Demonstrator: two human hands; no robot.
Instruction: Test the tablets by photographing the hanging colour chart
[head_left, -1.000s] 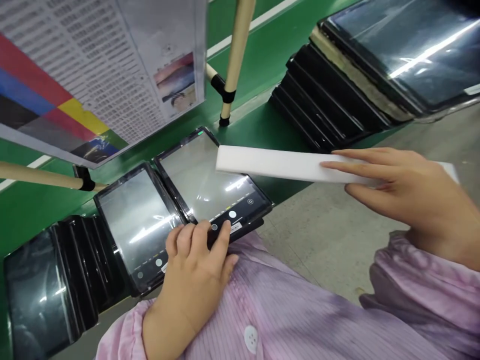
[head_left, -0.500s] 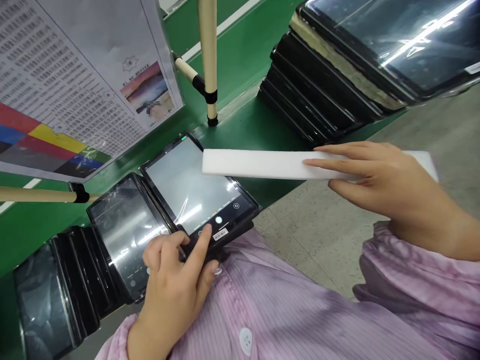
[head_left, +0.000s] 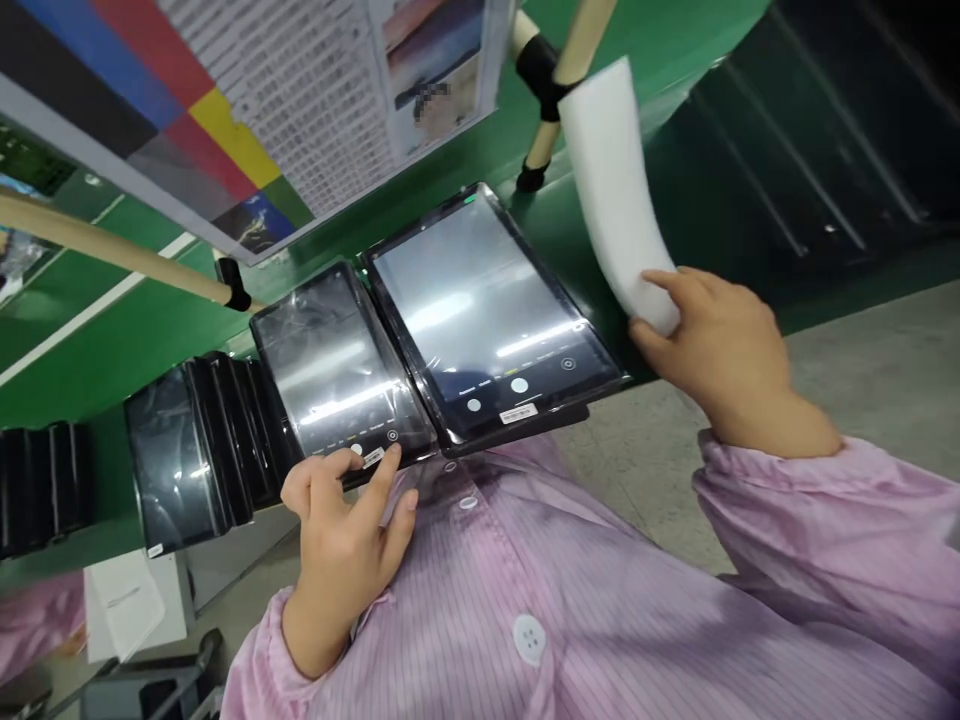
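My right hand [head_left: 724, 350] pinches the lower end of a white foam strip [head_left: 611, 180], which stands tilted and slightly bent over the bench. Left of it lies a tablet [head_left: 480, 290] with its screen lit in a camera view and a barcode label on its lower edge. A second tablet [head_left: 330, 350], also showing camera controls, sits close against its left side. My left hand [head_left: 349, 515] is over that second tablet's lower edge, index finger stretched out near an on-screen button and the other fingers apart. Whether the fingertip touches the glass, I cannot tell.
More tablets [head_left: 169, 460] stand in a leaning row to the left, and dark stacked ones [head_left: 817, 150] to the right. A printed test chart [head_left: 300, 110] on a pipe frame [head_left: 127, 255] hangs above the green bench [head_left: 67, 380]. A white box [head_left: 139, 610] is below left.
The foam strip has swung from level to upright, off the lit tablet's corner. My left index finger has gone from the right tablet to the left one. The whole view has shifted.
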